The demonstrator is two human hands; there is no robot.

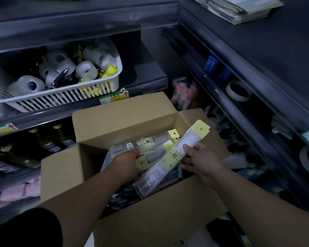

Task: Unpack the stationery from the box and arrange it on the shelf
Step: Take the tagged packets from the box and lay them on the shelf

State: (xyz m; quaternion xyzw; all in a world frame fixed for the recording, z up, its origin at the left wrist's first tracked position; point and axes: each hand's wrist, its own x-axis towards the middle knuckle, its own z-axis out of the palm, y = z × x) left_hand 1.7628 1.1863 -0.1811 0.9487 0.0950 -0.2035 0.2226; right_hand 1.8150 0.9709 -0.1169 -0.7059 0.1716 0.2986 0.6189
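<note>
An open cardboard box point(118, 122) stands in front of me, holding several packaged rulers with pale yellow header cards. My right hand point(202, 161) grips a stack of these ruler packs point(169, 161), which tilts up to the right over the box's right side. Inside the box my left hand point(127, 162) reaches down and holds another ruler pack point(142, 162) lying on the pile. Dark packaged items fill the box's lower part.
A white slotted basket point(64, 97) of tape rolls and pens sits on the dark shelf point(146, 82) behind the box. Bottles point(48, 139) stand on the shelf below. To the right, dark shelves point(239, 97) carry tape rolls point(238, 90), blue boxes and a stack of paper pads point(239, 8).
</note>
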